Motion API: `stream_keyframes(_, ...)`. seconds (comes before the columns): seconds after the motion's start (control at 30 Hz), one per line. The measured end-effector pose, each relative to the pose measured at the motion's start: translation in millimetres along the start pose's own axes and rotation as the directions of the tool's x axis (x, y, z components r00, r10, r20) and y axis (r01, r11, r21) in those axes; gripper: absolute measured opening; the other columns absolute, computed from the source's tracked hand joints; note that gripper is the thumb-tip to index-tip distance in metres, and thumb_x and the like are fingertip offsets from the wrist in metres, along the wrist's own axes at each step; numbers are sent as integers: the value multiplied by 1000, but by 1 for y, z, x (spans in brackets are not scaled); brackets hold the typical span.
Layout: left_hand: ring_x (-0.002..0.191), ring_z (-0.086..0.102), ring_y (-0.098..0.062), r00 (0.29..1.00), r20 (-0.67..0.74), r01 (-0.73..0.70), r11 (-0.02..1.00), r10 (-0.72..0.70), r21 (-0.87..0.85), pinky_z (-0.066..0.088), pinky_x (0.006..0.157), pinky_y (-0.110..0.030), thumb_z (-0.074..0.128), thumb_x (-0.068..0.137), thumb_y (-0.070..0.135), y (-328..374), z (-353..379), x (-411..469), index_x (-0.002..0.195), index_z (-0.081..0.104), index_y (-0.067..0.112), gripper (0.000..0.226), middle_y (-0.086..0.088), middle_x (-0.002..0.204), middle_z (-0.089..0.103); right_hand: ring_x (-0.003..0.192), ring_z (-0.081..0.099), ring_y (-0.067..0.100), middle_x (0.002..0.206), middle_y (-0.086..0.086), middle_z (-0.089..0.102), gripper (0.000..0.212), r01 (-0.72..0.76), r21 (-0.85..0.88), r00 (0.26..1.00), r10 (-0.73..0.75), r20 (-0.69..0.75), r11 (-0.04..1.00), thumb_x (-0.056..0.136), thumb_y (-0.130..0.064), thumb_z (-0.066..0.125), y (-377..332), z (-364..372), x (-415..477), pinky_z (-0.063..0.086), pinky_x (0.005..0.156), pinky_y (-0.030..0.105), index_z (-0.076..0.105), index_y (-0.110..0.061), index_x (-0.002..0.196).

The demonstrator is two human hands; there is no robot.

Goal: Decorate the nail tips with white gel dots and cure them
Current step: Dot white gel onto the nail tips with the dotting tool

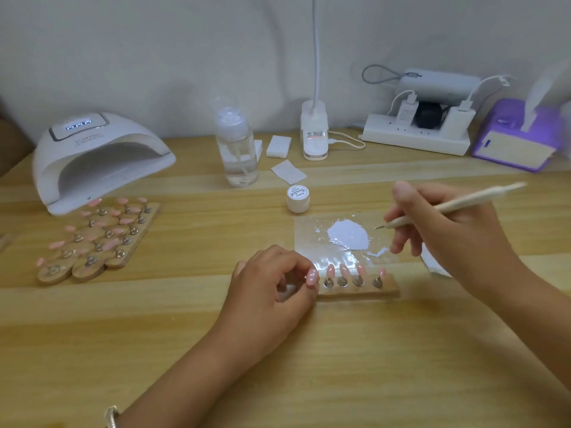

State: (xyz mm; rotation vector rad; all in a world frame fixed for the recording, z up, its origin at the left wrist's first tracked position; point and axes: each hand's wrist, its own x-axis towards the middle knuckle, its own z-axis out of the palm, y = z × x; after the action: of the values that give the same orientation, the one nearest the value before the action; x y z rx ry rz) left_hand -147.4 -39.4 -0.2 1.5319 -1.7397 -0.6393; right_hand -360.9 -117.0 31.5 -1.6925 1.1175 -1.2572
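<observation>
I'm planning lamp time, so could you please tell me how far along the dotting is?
Done: white gel is spread on the palette. In hand: the right hand holds the dotting tool, tip beside the gel; the left hand grips the wooden strip of pink tips. Left: no dots visible on them, and the lamp sits empty.

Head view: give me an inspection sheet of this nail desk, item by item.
Surface: wooden table, white gel puddle on a clear sheet.
Job's things: nail tip strip with pink tips; closed gel jar; curing lamp, display lit; second tip rack.
Clutter: pump bottle, wipes.
Grippers: left hand holds the strip's left end; right hand grips dotting tool.
Cables: white cable from clip lamp; loaded power strip.
Surroundings: white wall, purple device.
</observation>
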Motion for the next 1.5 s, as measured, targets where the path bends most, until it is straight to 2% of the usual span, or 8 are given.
stream_keyframes(0.13,77,50,-8,1000,2,6,1000,-6,5,44,86,-42,63,76,33,0,0,0,70,58,37,8,13,81,62,34,47,9,42,-2,55,42,-31,-176,994,48,93,984,94,-31,66,10,9,27,39,43,14,67,-6,60)
stream_keyframes(0.33,91,52,-2,998,60,6,999,-9,43,26,88,-14,59,68,58,0,3,3,94,62,46,29,20,96,57,41,50,4,48,-5,61,43,8,-374,993,36,110,927,90,-31,69,25,29,43,39,47,17,61,-10,53)
stream_keyframes(0.73,95,55,-6,998,-13,-54,995,55,88,28,89,-17,75,82,30,0,11,10,89,68,38,13,14,92,59,41,48,6,46,-6,54,39,41,-400,989,18,144,916,89,-24,67,35,35,47,40,42,18,59,-6,55)
stream_keyframes(1.07,85,47,-2,967,-102,-199,944,232,264,27,83,-20,73,79,30,4,13,8,79,67,36,8,17,91,55,45,47,8,44,-3,51,40,67,-421,990,-8,139,905,90,-19,67,28,34,43,36,46,17,57,-3,54)
stream_keyframes(1.2,101,59,0,929,-197,-275,941,313,199,30,93,-25,70,82,27,9,7,4,78,70,28,4,17,107,66,40,51,6,44,-1,55,40,153,-267,988,-143,56,952,95,-27,65,-9,25,33,38,47,15,66,-4,62)
stream_keyframes(1.3,101,64,3,918,-293,-271,962,268,30,35,93,-32,77,79,17,14,1,-2,79,71,23,9,19,100,72,44,62,13,54,3,65,39,217,-44,976,-216,25,975,99,-38,58,-42,18,15,44,47,15,70,-13,71)
stream_keyframes(1.4,90,67,-2,929,-308,-247,964,206,-101,39,91,-34,78,80,21,19,0,-9,80,73,24,5,20,88,74,50,68,21,56,2,67,40,176,82,983,-180,47,981,95,-54,56,-55,19,-13,50,47,24,70,-24,73)
stream_keyframes(1.5,89,69,-11,939,-275,-265,946,208,-186,41,94,-44,78,79,22,20,2,-12,80,76,26,5,17,88,74,45,65,10,51,-8,64,43,90,99,995,-94,37,991,82,-71,58,-55,26,-37,48,46,19,68,-32,67)
